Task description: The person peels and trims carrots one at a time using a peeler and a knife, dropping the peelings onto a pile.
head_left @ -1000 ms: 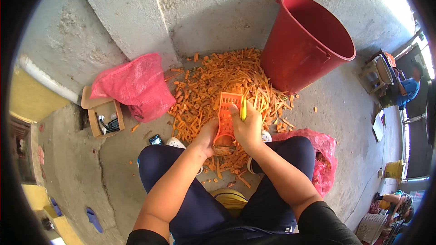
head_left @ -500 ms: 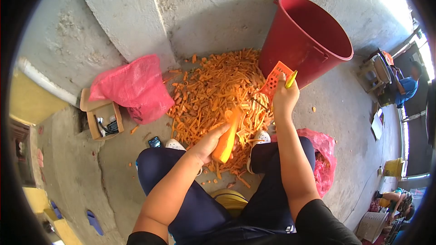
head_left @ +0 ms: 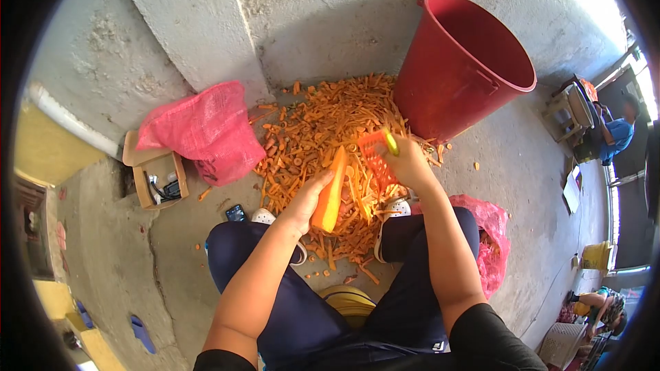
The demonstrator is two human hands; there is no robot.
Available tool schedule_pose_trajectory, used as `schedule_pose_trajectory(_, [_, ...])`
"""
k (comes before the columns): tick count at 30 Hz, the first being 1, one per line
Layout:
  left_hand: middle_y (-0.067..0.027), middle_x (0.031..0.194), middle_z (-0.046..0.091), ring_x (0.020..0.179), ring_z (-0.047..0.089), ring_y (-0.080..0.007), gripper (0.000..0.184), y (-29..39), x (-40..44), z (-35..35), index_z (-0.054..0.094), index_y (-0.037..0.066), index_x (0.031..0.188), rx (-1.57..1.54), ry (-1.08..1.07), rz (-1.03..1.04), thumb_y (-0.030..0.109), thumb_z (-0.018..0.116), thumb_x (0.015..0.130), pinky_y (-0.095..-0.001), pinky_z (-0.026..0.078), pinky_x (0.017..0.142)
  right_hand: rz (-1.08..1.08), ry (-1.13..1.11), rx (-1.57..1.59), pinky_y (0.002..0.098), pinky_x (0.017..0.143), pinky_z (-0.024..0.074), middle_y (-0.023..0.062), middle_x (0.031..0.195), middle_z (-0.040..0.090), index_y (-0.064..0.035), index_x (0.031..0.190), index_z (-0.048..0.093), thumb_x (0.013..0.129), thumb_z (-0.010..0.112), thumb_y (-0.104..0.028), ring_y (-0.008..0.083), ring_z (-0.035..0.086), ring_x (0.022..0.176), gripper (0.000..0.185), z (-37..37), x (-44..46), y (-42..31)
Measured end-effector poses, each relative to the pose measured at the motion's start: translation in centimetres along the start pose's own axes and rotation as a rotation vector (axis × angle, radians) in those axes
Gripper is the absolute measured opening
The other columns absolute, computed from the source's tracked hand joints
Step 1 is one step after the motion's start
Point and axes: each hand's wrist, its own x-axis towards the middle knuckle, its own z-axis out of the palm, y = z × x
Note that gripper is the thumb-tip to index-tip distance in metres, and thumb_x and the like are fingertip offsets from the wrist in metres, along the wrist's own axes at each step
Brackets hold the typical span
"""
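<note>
A peeled carrot [head_left: 328,200], bright orange and thick, is gripped in my left hand [head_left: 307,200] and slants upward over the pile. My right hand [head_left: 411,163] is closed on a peeler [head_left: 376,156] with an orange perforated body; a yellow-green part [head_left: 391,143] shows at the thumb. Peeler and carrot are apart, the peeler to the right. Below both hands spreads a heap of carrot peelings [head_left: 344,106] and cut ends on the floor. The fingers around the peeler are partly hidden.
A large red bin [head_left: 440,82] stands beyond the heap against the wall. A pink sack [head_left: 206,130], a cardboard box [head_left: 159,178] and a phone [head_left: 236,214] lie left. Another pink sack [head_left: 491,247] is by my right knee. Two people [head_left: 617,130] are farther right.
My right hand with the peeler has come left and down, nearer the carrot. My left hand has moved slightly up and left with the carrot.
</note>
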Motion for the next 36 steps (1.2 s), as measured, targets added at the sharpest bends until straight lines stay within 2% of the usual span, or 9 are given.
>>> schedule_pose_trajectory(3, [-0.0058, 0.069, 0.054, 0.055, 0.055, -0.0144, 0.042, 0.5, -0.4, 0.0, 0.049, 0.005, 0.095, -0.032, -0.040, 0.014, 0.045, 0.045, 0.082, -0.0285, 0.047, 0.048, -0.015, -0.222, -0.145, 0.0378, 0.061, 0.0413, 0.0184, 0.071, 0.056, -0.0028, 0.089, 0.054, 0.079, 0.054, -0.024, 0.0307, 0.055, 0.066, 0.023, -0.2, -0.8, -0.7])
schedule_pose_trajectory(6, [-0.0039, 0.067, 0.051, 0.054, 0.052, -0.0140, 0.045, 0.7, -0.7, 0.0, 0.047, 0.005, 0.095, 0.002, -0.095, 0.036, 0.048, 0.042, 0.083, -0.0265, 0.044, 0.045, 0.004, -0.340, -0.111, 0.0378, 0.062, 0.0415, 0.0180, 0.073, 0.057, -0.0036, 0.090, 0.054, 0.078, 0.054, -0.022, 0.0316, 0.055, 0.068, 0.022, -0.2, -1.3, -1.2])
schedule_pose_trajectory(11, [-0.0056, 0.064, 0.051, 0.051, 0.052, -0.0148, 0.048, 1.2, -1.2, 0.1, 0.048, 0.004, 0.095, 0.057, -0.197, 0.071, 0.050, 0.042, 0.082, -0.0270, 0.044, 0.045, -0.093, -0.388, -0.168, 0.0383, 0.065, 0.0425, 0.0175, 0.075, 0.057, -0.0051, 0.088, 0.054, 0.075, 0.056, -0.023, 0.0316, 0.056, 0.074, 0.022, 0.6, -1.2, -0.2])
schedule_pose_trajectory(14, [-0.0061, 0.063, 0.052, 0.050, 0.052, -0.0149, 0.050, 1.2, -1.3, 0.1, 0.048, 0.004, 0.096, 0.064, -0.234, 0.055, 0.051, 0.042, 0.082, -0.0273, 0.043, 0.046, -0.094, -0.426, -0.189, 0.0383, 0.064, 0.0421, 0.0174, 0.074, 0.057, -0.0052, 0.087, 0.054, 0.076, 0.056, -0.027, 0.0316, 0.056, 0.072, 0.025, 0.5, -1.2, -0.5])
schedule_pose_trajectory(17, [-0.0062, 0.063, 0.050, 0.049, 0.050, -0.0138, 0.050, 1.4, -1.6, 0.3, 0.046, 0.004, 0.095, 0.071, -0.276, 0.033, 0.052, 0.041, 0.082, -0.0263, 0.043, 0.043, -0.144, -0.397, -0.129, 0.0345, 0.054, 0.0372, 0.0119, 0.057, 0.049, -0.0014, 0.077, 0.051, 0.079, 0.057, -0.030, 0.0207, 0.045, 0.053, 0.029, 1.0, -1.1, 0.4])
schedule_pose_trajectory(23, [-0.0059, 0.062, 0.048, 0.047, 0.047, -0.0124, 0.049, 1.5, -1.8, 0.3, 0.045, 0.004, 0.094, 0.009, -0.330, -0.016, 0.051, 0.040, 0.082, -0.0254, 0.041, 0.042, -0.134, -0.470, -0.071, 0.0310, 0.051, 0.0361, 0.0060, 0.054, 0.045, -0.0015, 0.075, 0.049, 0.080, 0.055, -0.028, 0.0135, 0.042, 0.051, 0.028, 1.0, -1.0, 0.6])
schedule_pose_trajectory(26, [-0.0055, 0.062, 0.047, 0.047, 0.046, -0.0122, 0.049, 1.5, -1.8, 0.2, 0.045, 0.003, 0.094, -0.023, -0.345, -0.031, 0.051, 0.039, 0.083, -0.0254, 0.041, 0.042, -0.174, -0.483, -0.029, 0.0303, 0.050, 0.0359, 0.0050, 0.054, 0.045, -0.0021, 0.077, 0.051, 0.080, 0.055, -0.027, 0.0125, 0.042, 0.051, 0.026, 0.8, -1.2, 0.5])
schedule_pose_trajectory(29, [-0.0053, 0.061, 0.046, 0.047, 0.046, -0.0120, 0.049, 1.5, -1.8, 0.1, 0.045, 0.003, 0.095, -0.034, -0.356, -0.035, 0.051, 0.039, 0.083, -0.0254, 0.041, 0.042, -0.143, -0.499, -0.017, 0.0361, 0.056, 0.0399, 0.0148, 0.063, 0.055, -0.0026, 0.085, 0.056, 0.079, 0.055, -0.029, 0.0255, 0.052, 0.058, 0.027, 0.7, -1.3, 0.1])
schedule_pose_trajectory(36, [-0.0051, 0.061, 0.046, 0.047, 0.046, -0.0117, 0.049, 1.8, -2.2, 0.4, 0.045, 0.003, 0.095, -0.028, -0.377, -0.041, 0.050, 0.038, 0.084, -0.0250, 0.041, 0.042, -0.135, -0.522, 0.036, 0.0348, 0.053, 0.0373, 0.0120, 0.058, 0.052, -0.0027, 0.078, 0.055, 0.079, 0.054, -0.029, 0.0211, 0.046, 0.052, 0.026, 1.0, -1.2, 0.5])
